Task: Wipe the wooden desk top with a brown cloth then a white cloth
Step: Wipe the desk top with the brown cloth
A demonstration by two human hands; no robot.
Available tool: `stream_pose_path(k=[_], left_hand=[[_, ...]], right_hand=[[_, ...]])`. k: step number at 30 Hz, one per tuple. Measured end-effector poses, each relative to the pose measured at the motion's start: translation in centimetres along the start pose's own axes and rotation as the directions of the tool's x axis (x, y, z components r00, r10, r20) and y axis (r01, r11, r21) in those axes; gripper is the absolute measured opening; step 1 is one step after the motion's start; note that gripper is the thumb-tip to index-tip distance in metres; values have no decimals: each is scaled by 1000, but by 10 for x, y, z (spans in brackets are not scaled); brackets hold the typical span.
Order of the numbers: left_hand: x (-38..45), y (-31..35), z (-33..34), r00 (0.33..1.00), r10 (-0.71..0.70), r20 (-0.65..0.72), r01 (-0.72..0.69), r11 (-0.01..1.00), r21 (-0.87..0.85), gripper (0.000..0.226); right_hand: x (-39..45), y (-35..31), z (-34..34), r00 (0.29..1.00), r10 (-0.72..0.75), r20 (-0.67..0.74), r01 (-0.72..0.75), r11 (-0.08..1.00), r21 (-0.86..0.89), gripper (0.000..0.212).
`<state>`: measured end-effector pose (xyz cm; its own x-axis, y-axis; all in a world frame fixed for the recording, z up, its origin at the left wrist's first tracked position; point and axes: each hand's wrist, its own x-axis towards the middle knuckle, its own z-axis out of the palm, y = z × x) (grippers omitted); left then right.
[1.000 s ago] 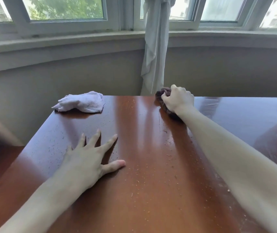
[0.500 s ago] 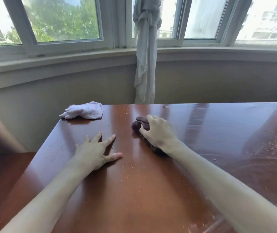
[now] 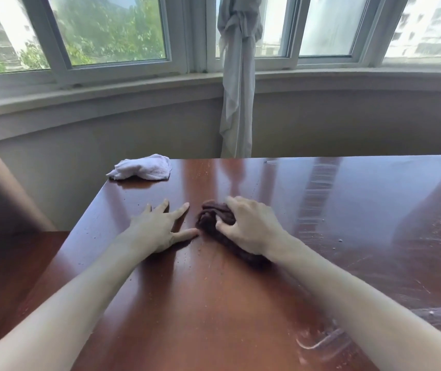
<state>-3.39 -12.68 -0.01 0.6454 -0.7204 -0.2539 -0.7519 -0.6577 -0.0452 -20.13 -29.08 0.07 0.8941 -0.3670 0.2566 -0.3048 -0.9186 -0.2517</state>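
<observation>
The brown cloth is bunched under the right hand on the wooden desk top, gripped by curled fingers. The left hand is laid flat, fingers spread, just beside it. The white cloth is left at the far left corner.

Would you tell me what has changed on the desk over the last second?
The right hand, gripping the brown cloth, dragged it from the far edge toward the left hand. The left hand stayed flat on the desk; the white cloth stayed at the far-left corner.
</observation>
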Motion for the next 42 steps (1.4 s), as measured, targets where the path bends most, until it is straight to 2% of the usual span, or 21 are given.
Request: stream_pose_path(k=[5, 9, 13, 16, 22, 28, 30, 32, 34, 37, 42], left_hand=[[6, -3, 12, 1000, 10, -30, -10, 1000, 13, 108], [9, -3, 14, 1000, 14, -17, -13, 999, 30, 107], [8, -1, 11, 1000, 4, 1, -4, 999, 45, 102], [8, 0, 11, 1000, -8, 24, 7, 999, 39, 105], [9, -1, 3, 1000, -7, 0, 7, 1000, 9, 112], [-10, 22, -16, 996, -59, -62, 68, 986, 154, 74], [-21, 31, -20, 995, 19, -98, -3, 986, 167, 58], [-38, 39, -14, 984, 120, -132, -98, 982, 163, 52], [-59, 44, -4, 972, 168, -166, -152, 983, 104, 53], [-82, 44, 7, 965, 163, -205, -174, 984, -38, 63], [-94, 39, 19, 990, 110, -85, -115, 992, -56, 98]], right_hand=[[109, 71, 18, 968, 231, -102, -235, 971, -38, 31], [175, 112, 24, 924, 347, -159, -359, 932, -53, 33], [203, 131, 25, 890, 419, -181, -435, 898, -61, 35], [187, 124, 27, 899, 389, -201, -408, 911, -61, 29], [84, 82, 13, 938, 307, -162, -319, 946, -52, 31], [-48, 18, -9, 968, 211, -133, -221, 973, -67, 31], [-88, -2, -15, 976, 176, -132, -185, 981, -61, 31], [-122, -16, -19, 980, 148, -132, -157, 986, -56, 30], [-147, -26, -23, 982, 124, -144, -133, 990, -54, 30], [-155, -26, -27, 984, 119, -130, -124, 992, -26, 32], [-98, 0, -18, 974, 179, -139, -184, 982, -30, 35]])
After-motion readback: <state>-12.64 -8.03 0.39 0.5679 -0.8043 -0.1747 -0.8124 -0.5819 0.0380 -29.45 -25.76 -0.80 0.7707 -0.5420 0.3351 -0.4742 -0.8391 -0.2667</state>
